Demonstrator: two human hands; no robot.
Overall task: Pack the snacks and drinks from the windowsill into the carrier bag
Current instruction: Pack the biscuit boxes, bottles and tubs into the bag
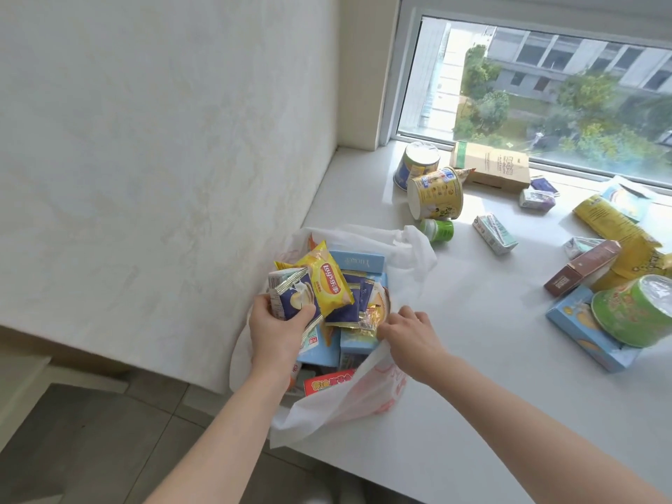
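Note:
A white carrier bag [367, 391] lies open at the left edge of the white windowsill [472, 358], filled with blue boxes and snack packets. My left hand [278, 327] grips a bunch of packets over the bag: a dark blue packet [291, 298] and a yellow crisp packet [329, 281]. My right hand [409, 332] reaches into the bag's mouth, its fingers touching a small gold-wrapped snack [367, 321]. Loose items lie on the sill: yellow cups [434, 192], a small green bottle [438, 230], a drink carton [494, 234] and a brown box [582, 272].
A white wall [163, 158] runs along the left of the bag. The window [545, 89] stands behind the sill. A brown paper packet [491, 167], a green bowl [632, 311] on a blue box [582, 329] and yellow bags [614, 223] crowd the right side. Floor tiles [91, 431] show at lower left.

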